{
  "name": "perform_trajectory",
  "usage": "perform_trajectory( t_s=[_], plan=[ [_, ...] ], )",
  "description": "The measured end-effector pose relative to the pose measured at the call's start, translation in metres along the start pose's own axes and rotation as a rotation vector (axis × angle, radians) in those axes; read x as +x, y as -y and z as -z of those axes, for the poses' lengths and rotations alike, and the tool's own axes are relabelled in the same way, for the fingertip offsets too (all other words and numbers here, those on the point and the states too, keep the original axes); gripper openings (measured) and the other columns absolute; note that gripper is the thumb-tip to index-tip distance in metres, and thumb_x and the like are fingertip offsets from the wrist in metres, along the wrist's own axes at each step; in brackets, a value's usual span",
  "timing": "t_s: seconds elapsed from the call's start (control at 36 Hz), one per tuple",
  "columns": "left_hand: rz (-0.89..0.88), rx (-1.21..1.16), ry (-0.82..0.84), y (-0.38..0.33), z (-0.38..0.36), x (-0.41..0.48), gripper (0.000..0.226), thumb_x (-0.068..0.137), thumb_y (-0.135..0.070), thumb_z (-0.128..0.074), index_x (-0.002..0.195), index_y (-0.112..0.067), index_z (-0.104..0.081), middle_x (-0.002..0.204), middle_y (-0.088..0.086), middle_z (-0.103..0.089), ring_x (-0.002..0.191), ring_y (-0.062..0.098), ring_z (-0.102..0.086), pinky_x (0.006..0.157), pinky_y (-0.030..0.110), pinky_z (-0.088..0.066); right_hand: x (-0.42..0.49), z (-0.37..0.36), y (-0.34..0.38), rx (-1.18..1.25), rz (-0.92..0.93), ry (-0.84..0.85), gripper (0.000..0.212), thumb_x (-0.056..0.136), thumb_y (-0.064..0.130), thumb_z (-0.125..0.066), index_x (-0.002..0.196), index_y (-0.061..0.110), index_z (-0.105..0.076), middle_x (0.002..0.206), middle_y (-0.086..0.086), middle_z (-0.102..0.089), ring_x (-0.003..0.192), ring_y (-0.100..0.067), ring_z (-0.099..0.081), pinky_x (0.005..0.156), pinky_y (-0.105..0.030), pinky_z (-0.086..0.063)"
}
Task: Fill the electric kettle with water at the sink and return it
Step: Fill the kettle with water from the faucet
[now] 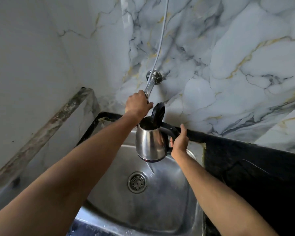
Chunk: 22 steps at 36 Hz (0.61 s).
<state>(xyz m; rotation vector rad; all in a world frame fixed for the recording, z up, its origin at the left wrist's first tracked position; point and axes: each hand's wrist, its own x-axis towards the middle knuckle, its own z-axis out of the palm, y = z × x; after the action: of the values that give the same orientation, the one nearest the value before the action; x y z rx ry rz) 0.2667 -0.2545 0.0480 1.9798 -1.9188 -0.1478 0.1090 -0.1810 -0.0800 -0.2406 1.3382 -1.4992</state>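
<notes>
A stainless steel electric kettle [150, 143] hangs in the air over the steel sink [169, 193], its black lid [158, 111] flipped up and its mouth uncovered. My right hand [180, 142] grips the kettle's black handle from the right. My left hand [138, 103] is closed around the chrome wall tap [152, 81], just above and left of the kettle's mouth. The tap's spout is hidden by my left hand. I cannot see any water flowing.
The drain [137, 182] lies in the middle of the basin, below the kettle. A black countertop [254, 167] runs along the right of the sink. A marble-patterned wall [228, 57] stands behind, with a thin grey cable [162, 34] running down it to the tap.
</notes>
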Motion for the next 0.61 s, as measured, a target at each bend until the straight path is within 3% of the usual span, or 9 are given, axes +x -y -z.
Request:
perform_trajectory(
  t_s=[0.19,0.28,0.42,0.53,0.61],
  plan=[
    [-0.053,-0.044,0.114,0.008,0.007,0.011,0.029,0.08,-0.033,-0.066,0.094,-0.011,-0.055,0.081,0.008,-0.058,0.079,0.03,-0.054,0.066,0.033,-0.037,0.006,-0.007,-0.004,0.021,0.026,0.04,0.047,0.071,0.063,-0.063,0.041,0.026,-0.065,0.045,0.007,-0.055,0.04,-0.008,-0.052,0.039,-0.02,-0.037],
    [-0.061,-0.123,0.17,0.017,0.011,0.014,0.027,0.079,-0.036,-0.069,0.084,-0.016,-0.052,0.074,0.001,-0.052,0.075,0.025,-0.05,0.061,0.032,-0.033,0.008,-0.008,-0.004,0.017,0.029,0.049,0.048,0.071,0.064,-0.062,0.041,0.027,-0.064,0.046,0.006,-0.056,0.041,-0.009,-0.053,0.039,-0.02,-0.038],
    [-0.054,-0.208,0.231,0.023,0.014,0.017,0.028,0.078,-0.04,-0.073,0.083,-0.017,-0.058,0.073,-0.001,-0.057,0.075,0.022,-0.053,0.052,0.027,-0.033,0.01,-0.012,-0.006,0.022,0.027,0.056,0.051,0.077,0.062,-0.061,0.042,0.024,-0.064,0.047,0.007,-0.058,0.042,-0.009,-0.054,0.041,-0.02,-0.039],
    [-0.04,-0.229,0.277,0.026,0.015,0.019,0.035,0.079,-0.045,-0.073,0.091,-0.013,-0.064,0.083,0.005,-0.065,0.079,0.025,-0.06,0.064,0.031,-0.043,0.008,-0.015,-0.006,0.018,0.021,0.06,0.044,0.076,0.062,-0.061,0.056,0.023,-0.061,0.047,0.006,-0.056,0.039,-0.008,-0.052,0.037,-0.019,-0.036],
    [-0.043,-0.281,0.296,0.031,0.015,0.019,0.041,0.08,-0.051,-0.071,0.094,-0.013,-0.067,0.088,0.008,-0.07,0.082,0.026,-0.063,0.074,0.036,-0.052,0.007,-0.016,-0.007,0.033,0.02,0.062,0.044,0.076,0.062,-0.062,0.054,0.023,-0.06,0.047,0.006,-0.057,0.039,-0.008,-0.053,0.037,-0.017,-0.036]
  ],
)
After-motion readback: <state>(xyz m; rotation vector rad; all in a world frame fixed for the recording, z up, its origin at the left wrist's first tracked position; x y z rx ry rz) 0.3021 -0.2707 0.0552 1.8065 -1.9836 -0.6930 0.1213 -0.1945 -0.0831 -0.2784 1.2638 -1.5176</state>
